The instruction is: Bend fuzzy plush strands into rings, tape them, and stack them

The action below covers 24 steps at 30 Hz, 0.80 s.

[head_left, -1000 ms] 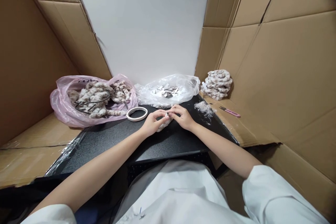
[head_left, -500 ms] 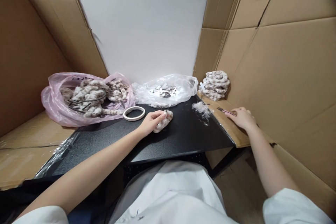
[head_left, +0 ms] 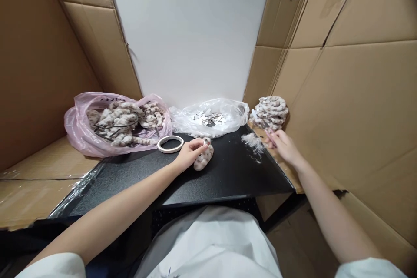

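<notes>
A small loop of spotted white-and-brown fluffy cord (head_left: 203, 159) rests on the black table (head_left: 228, 178). My left hand (head_left: 191, 153) pinches its upper end, where a bit of white and a dark tip show between thumb and finger. At the right, my right hand (head_left: 282, 145) is closed round small pink-handled snips (head_left: 271, 134), their dark blades pointing up and left. The blades are blurred, so whether they are apart cannot be told. Below and left of them, a patch of loose white fluff (head_left: 253, 144) lies near the table's right edge.
A pink plastic bag (head_left: 76, 132) of fluffy cord stands back left, beside a tape roll (head_left: 159, 144). A clear bag (head_left: 182, 121) holds small white and metal pieces. Fluffy rings (head_left: 272, 110) are stacked back right. Cardboard walls (head_left: 365, 95) flank the table.
My right hand has lifted the snips and moved left, towards the fluff. My left hand keeps its pinch on the fluffy loop. The view has shifted slightly.
</notes>
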Each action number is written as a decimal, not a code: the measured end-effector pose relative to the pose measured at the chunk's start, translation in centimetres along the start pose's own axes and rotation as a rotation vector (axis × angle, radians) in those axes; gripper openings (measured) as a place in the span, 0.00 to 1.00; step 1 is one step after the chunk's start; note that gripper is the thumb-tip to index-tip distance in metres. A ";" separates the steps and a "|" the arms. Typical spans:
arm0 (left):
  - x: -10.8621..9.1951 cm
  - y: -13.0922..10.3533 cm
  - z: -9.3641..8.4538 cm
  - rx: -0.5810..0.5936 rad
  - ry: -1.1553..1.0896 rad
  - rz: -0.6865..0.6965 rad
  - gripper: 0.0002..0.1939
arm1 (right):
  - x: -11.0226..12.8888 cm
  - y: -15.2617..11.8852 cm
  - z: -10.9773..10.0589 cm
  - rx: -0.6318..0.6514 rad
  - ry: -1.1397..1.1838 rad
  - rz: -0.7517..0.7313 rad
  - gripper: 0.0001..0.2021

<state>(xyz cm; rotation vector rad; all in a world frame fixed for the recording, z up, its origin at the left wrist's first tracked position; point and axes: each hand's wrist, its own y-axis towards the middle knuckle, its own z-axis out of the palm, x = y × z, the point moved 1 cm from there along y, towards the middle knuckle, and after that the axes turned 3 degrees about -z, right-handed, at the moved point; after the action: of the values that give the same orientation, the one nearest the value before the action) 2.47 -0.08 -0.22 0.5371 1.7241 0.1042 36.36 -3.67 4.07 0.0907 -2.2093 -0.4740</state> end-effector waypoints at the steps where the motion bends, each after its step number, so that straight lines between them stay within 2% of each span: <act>1: -0.1 0.1 -0.2 -0.028 0.034 0.041 0.15 | 2.1 0.1 1.8 0.052 0.174 -0.108 0.14; 3: -0.4 0.1 -0.6 -0.086 0.106 0.099 0.15 | 6.0 0.7 5.7 0.175 0.380 -0.278 0.15; 5: -0.8 0.1 -1.0 -0.125 0.167 0.119 0.15 | 8.8 1.5 9.6 0.231 0.409 -0.373 0.16; 7: -1.2 0.0 -1.3 -0.134 0.208 0.146 0.14 | 10.0 2.2 12.6 0.240 0.352 -0.408 0.20; 9: -1.4 0.1 -1.5 -0.121 0.224 0.194 0.13 | 9.8 2.5 14.4 0.242 0.267 -0.409 0.26; 12: -1.2 0.2 -1.6 -0.112 0.233 0.242 0.11 | 8.1 2.4 15.2 0.195 0.144 -0.451 0.32; 16: -0.5 0.4 -1.6 -0.122 0.253 0.233 0.12 | 6.6 2.1 14.9 0.047 0.005 -0.427 0.34; 18: -0.3 0.4 -1.6 -0.113 0.258 0.230 0.12 | 6.5 2.0 14.9 0.002 -0.069 -0.383 0.34; 24: -0.3 0.4 -1.5 -0.095 0.275 0.248 0.12 | 7.3 1.5 15.4 0.015 -0.246 -0.381 0.29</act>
<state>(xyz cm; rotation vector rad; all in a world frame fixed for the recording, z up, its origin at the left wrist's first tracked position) 1.21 0.49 0.56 0.6890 1.9003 0.4530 20.05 0.74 1.34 0.4908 -2.4448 -0.7090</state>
